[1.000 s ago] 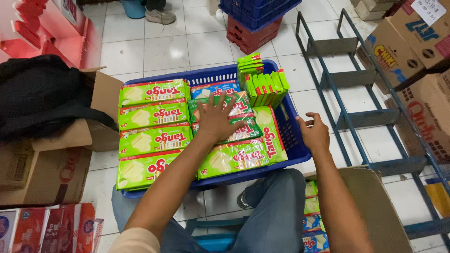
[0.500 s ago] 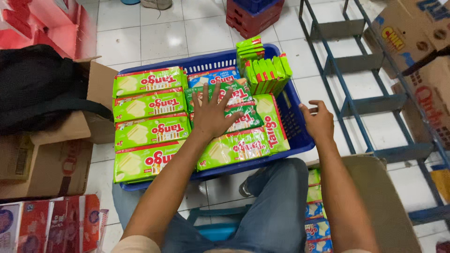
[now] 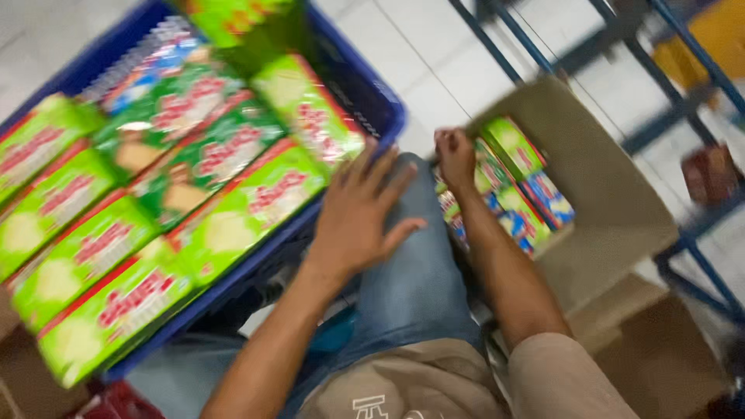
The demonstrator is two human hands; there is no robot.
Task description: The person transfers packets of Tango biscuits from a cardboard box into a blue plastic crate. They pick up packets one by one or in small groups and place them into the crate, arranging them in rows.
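The picture is blurred, so small details are hard to read. The left hand (image 3: 358,217) lies flat with its fingers (image 3: 388,182) spread apart, holding nothing. It rests over the near right corner of the blue plastic crate (image 3: 372,93), with the palm above the person's knee in blue jeans (image 3: 419,295). The fingertips come close to the nearest green wafer pack (image 3: 248,209), but I cannot tell if they touch it.

The crate is full of long green wafer packs with red lettering, lying side by side in rows. Some darker green packs (image 3: 194,101) lie on top of them near the middle, and one blue and silver pack (image 3: 155,66) shows at the far side.

The right hand (image 3: 454,155) reaches down beside the right knee into an open cardboard box (image 3: 613,202) on the tiled floor (image 3: 434,70). Its fingers are curled together at the edge of the small packs (image 3: 512,186) inside the box, which are green, blue and yellow. The hand touches the top of these packs, but the blur does not let me tell whether the fingers are really clamped on one.

Behind the box stands a blue metal rack (image 3: 683,85), and another brown carton (image 3: 660,365) lies at the lower right.
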